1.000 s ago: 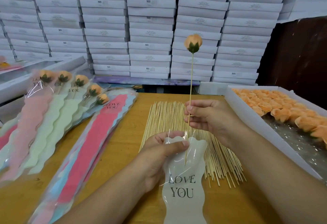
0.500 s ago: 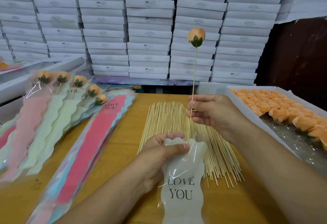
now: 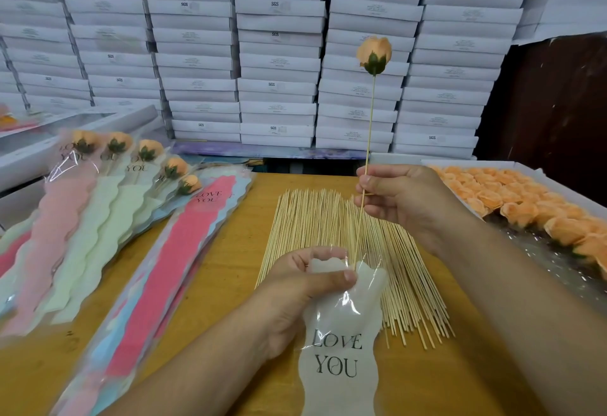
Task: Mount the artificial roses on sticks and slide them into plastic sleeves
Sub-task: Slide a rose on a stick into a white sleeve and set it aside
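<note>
We pinch the stick (image 3: 367,139) in our right hand (image 3: 399,200), fingers curled round it, the peach rose (image 3: 375,53) upright at its top. Our left hand (image 3: 300,287) grips the mouth of the "LOVE YOU" sleeve (image 3: 338,343) between thumb and fingers, just nearer us than the spread of bare sticks (image 3: 345,251). The stick's lower tip sits at that mouth; whether it has entered we cannot tell. We judge this the sleeving step: next the stick must run straight down inside while the mouth is held apart. To the right of the bare sticks, a white tray (image 3: 538,167) holds rows of loose peach roses. To their left lie finished sleeved roses (image 3: 131,166) fanned out, with a stack of flat coloured sleeves (image 3: 170,251) between.
</note>
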